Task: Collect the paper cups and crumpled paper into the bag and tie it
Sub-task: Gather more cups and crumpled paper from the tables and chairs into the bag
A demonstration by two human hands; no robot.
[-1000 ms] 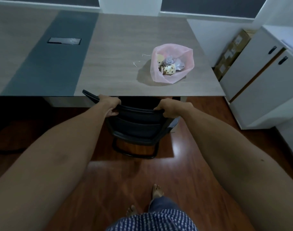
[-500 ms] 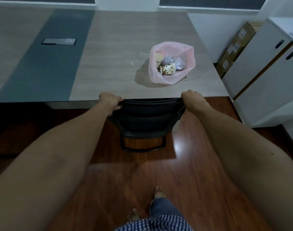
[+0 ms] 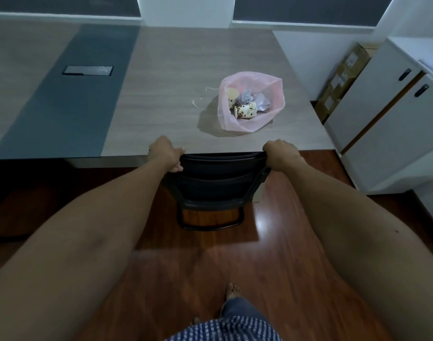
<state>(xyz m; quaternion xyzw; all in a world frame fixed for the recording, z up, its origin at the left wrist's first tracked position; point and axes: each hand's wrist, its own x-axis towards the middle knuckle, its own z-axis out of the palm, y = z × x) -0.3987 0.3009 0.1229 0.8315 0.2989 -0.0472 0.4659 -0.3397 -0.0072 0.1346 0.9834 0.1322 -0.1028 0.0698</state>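
Note:
A pink plastic bag (image 3: 274, 94) stands with its mouth wide on the wooden table (image 3: 185, 70), near the front right corner. Inside it lie two spotted paper cups (image 3: 246, 111) and crumpled paper (image 3: 261, 103). My left hand (image 3: 165, 152) grips the left end of a black chair's backrest (image 3: 217, 173). My right hand (image 3: 280, 153) grips its right end. The chair sits square against the table's front edge, just in front of the bag. Both hands are well short of the bag.
Small thin scraps (image 3: 195, 102) lie on the table left of the bag. A grey strip with a cable hatch (image 3: 87, 70) runs down the table at left. White cabinets (image 3: 387, 119) and cardboard boxes (image 3: 343, 80) stand at right. My bare foot (image 3: 232, 291) is on the wood floor.
The chair has swung round from a skewed angle and slid forward under the table's edge. Both hands stayed on its backrest, spreading out to its two ends.

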